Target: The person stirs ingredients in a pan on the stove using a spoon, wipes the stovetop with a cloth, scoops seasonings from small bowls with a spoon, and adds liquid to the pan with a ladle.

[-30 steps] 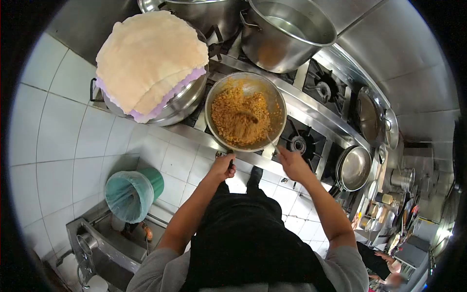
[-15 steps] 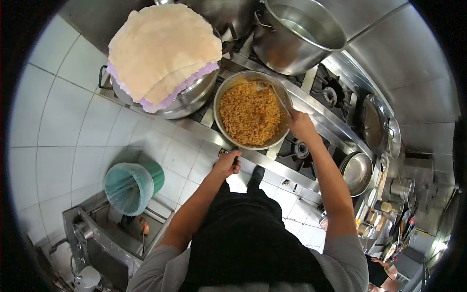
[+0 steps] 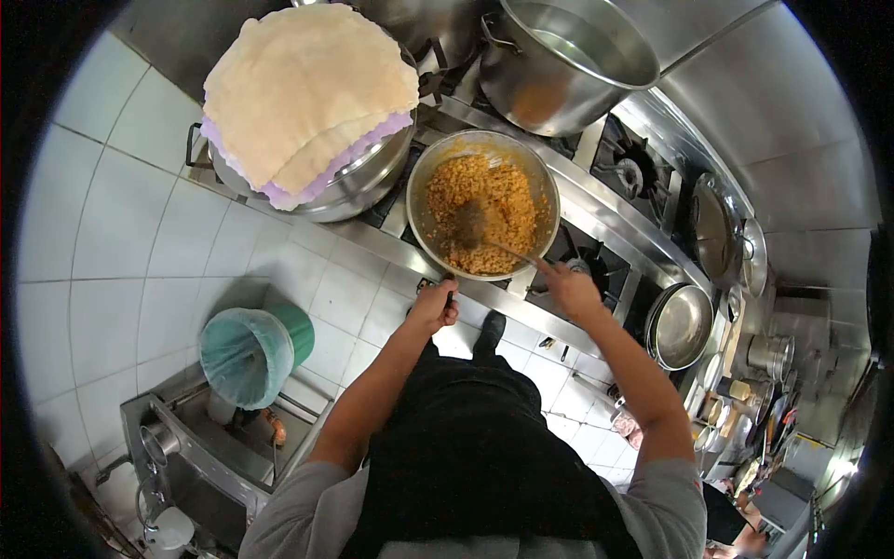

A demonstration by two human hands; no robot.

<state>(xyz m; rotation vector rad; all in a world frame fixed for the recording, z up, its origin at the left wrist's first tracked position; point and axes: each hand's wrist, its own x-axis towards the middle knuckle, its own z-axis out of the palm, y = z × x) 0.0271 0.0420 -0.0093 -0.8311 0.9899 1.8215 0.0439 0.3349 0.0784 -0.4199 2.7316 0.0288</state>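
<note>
A round metal pan (image 3: 549, 186) sits on the stove in front of me, with crumbly orange-brown food (image 3: 503, 196) inside. My left hand (image 3: 435, 306) is closed around the pan's black handle (image 3: 451, 296) at the near side. In my right hand (image 3: 568, 287), the fingers are wrapped round the handle of a metal utensil (image 3: 510, 250). Its head is down in the food near the pan's left middle, blurred and partly covered, so its exact kind is unclear.
Flat dough-like sheets (image 3: 312, 93) over purple cloth cover a large pot (image 3: 372, 182) at left. A tall pot (image 3: 549, 88) of liquid stands behind. Stacked pans (image 3: 683, 326) lie right. A green lined bin (image 3: 298, 335) stands lower left; another person (image 3: 731, 517) is lower right.
My right hand has moved toward me, swinging the utensil's head from the pan's far side to its near left middle. The food has shifted. My left hand stays on the handle.
</note>
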